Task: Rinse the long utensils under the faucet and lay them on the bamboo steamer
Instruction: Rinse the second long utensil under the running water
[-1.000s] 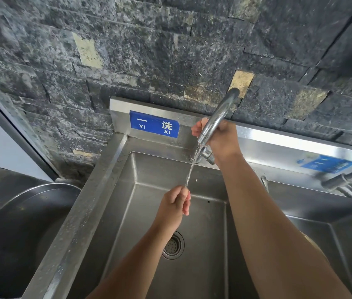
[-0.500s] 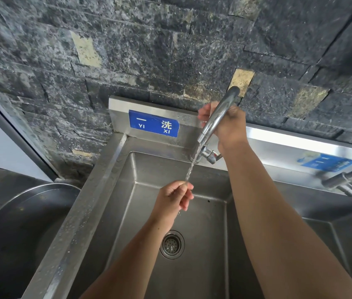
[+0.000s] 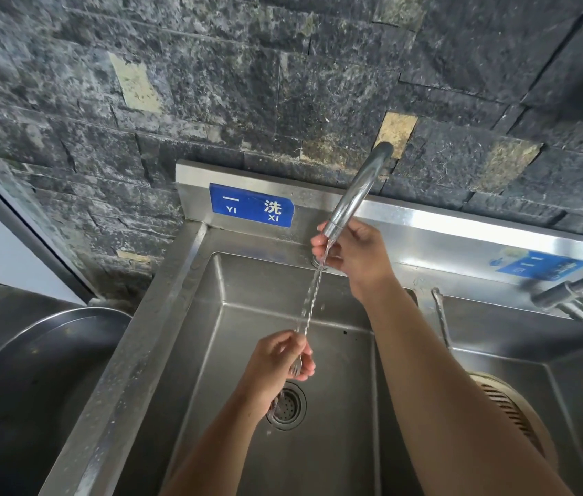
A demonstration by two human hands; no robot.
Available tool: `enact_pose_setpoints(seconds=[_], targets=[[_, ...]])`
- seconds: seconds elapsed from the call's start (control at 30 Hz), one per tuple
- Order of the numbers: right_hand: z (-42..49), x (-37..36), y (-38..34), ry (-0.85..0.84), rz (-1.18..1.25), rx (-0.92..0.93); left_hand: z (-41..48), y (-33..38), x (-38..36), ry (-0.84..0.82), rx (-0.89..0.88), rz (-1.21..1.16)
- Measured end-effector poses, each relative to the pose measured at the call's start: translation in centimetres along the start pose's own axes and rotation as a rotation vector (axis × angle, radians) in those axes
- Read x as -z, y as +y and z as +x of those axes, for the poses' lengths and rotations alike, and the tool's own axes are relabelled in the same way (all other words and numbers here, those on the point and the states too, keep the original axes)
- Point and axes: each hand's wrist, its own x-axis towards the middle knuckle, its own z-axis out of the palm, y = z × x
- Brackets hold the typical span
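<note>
Fingers of my left hand pinch a thin metal utensil midstream; I'd roll it. Right hand, one o'clock, grips the curved steel faucet.

Steel sink against dark stone wall. Faucet curved down over left basin, running: thin stream from spout mouth down onto left hand. Left hand above drain, fingers curled round thin metal utensil, mostly hidden in grip. Right hand just behind spout mouth, fingers curled at faucet base. Blue label on backsplash, left of faucet. Second faucet at right edge, over right basin. Steamer in right basin, partly hidden behind right forearm. Large round steel pot just left of sink.
</note>
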Motion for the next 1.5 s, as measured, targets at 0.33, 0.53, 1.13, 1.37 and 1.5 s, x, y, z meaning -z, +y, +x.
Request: enact_pose_setpoints(seconds=[0.33,0.53,1.13,1.37,1.5], targets=[[-3.4,-1.5,4.8,-0.13,-0.04,-0.185,-4.5,-2.0,1.4,0.018,0.096,-0.023],[-6.8,-2.3,8.3,-0.065,-0.052,-0.225,-5.0,-1.4,1.2,0.051,0.081,0.034],[-4.2,11.5,6.7,0.145,-0.114,-0.164,-2.4,0.2,-9.4,-0.166,0.105,0.129],[0.8,23.7,8.0,0.129,-0.237,-0.155,-0.1,-3.2,-19.8,-0.15,0.13,0.124],[3.9,27.9,9.4,0.127,-0.248,-0.174,2.1,-4.9,-24.0,-0.113,0.163,0.12]])
